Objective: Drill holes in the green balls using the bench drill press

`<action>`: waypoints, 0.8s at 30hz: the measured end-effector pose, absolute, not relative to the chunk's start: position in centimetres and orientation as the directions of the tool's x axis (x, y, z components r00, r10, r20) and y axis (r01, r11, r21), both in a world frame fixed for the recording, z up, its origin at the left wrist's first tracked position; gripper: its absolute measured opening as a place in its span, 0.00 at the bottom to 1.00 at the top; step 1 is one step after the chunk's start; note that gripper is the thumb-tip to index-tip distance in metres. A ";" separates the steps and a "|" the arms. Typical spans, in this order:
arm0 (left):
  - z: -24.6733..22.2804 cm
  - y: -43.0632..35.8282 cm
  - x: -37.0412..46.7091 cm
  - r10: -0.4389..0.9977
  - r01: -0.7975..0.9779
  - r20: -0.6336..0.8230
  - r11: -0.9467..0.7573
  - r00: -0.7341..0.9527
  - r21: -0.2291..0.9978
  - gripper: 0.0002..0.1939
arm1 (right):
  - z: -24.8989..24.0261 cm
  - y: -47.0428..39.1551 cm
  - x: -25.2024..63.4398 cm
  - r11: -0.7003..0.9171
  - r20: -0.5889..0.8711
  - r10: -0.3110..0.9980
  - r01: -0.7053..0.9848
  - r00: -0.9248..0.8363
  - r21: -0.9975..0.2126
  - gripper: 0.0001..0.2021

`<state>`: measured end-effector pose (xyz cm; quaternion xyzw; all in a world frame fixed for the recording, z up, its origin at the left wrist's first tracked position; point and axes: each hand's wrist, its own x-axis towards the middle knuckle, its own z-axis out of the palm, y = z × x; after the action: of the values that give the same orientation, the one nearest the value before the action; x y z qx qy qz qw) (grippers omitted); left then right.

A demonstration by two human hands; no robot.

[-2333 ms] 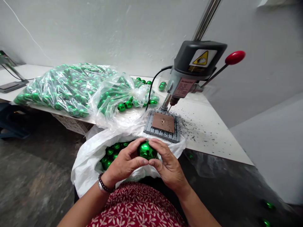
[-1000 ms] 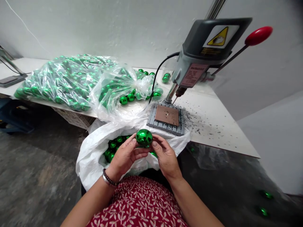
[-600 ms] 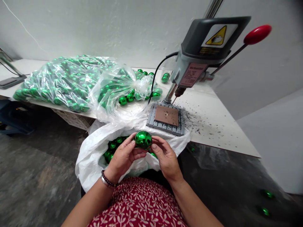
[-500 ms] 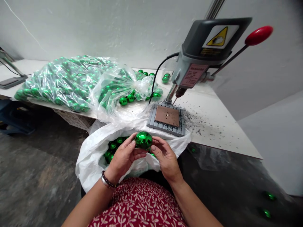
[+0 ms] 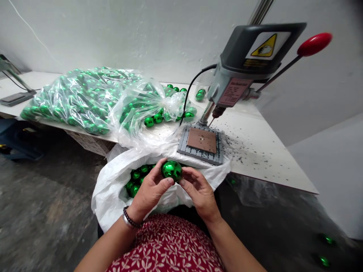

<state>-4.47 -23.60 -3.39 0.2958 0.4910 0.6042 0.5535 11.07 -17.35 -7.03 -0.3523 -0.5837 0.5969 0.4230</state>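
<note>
A shiny green bauble [image 5: 171, 170] is held between my two hands, above an open white sack [image 5: 106, 196] on my lap. My left hand [image 5: 151, 189] grips it from the left, thumb on the near side and fingers behind. From the right, my right hand [image 5: 200, 192] pinches it with thumb and fingertips. More green baubles [image 5: 136, 174] lie inside the sack. Just beyond my hands stands a small bench drill [image 5: 231, 71], its bit pointing down over a brown plate [image 5: 201, 139] on the grey base.
A large clear bag [image 5: 76, 102] full of green baubles covers the table's left part. Dark shavings [image 5: 241, 147] are scattered right of the drill base. The drill's red-knobbed lever [image 5: 314, 44] juts out to the right. Several loose baubles lie on the floor at right.
My left thumb has come round to the near side of the bauble, and the left fingers have shifted behind it. The bauble stays between both hands. The view has shifted slightly.
</note>
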 end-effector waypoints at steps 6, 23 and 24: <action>-3.7 -23.8 -4.7 0.979 -0.286 -0.099 0.045 -0.177 0.957 0.41 | -7.0 -17.2 11.2 0.118 0.150 0.910 -0.104 -0.388 -0.988 0.21; -3.5 -24.1 -5.1 0.978 -0.185 -0.068 0.031 -0.198 0.982 0.34 | -7.4 -17.4 11.3 0.148 0.147 0.921 -0.025 -0.362 -0.989 0.22; -3.7 -24.1 -5.3 0.975 -0.154 -0.058 0.025 -0.216 0.988 0.33 | -7.6 -17.4 11.2 0.140 0.130 0.924 0.001 -0.361 -0.990 0.23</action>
<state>-5.30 -24.05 -3.71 0.3919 0.5234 0.5780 0.4883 11.21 -17.36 -7.61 -0.3711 -0.6228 0.5409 0.4264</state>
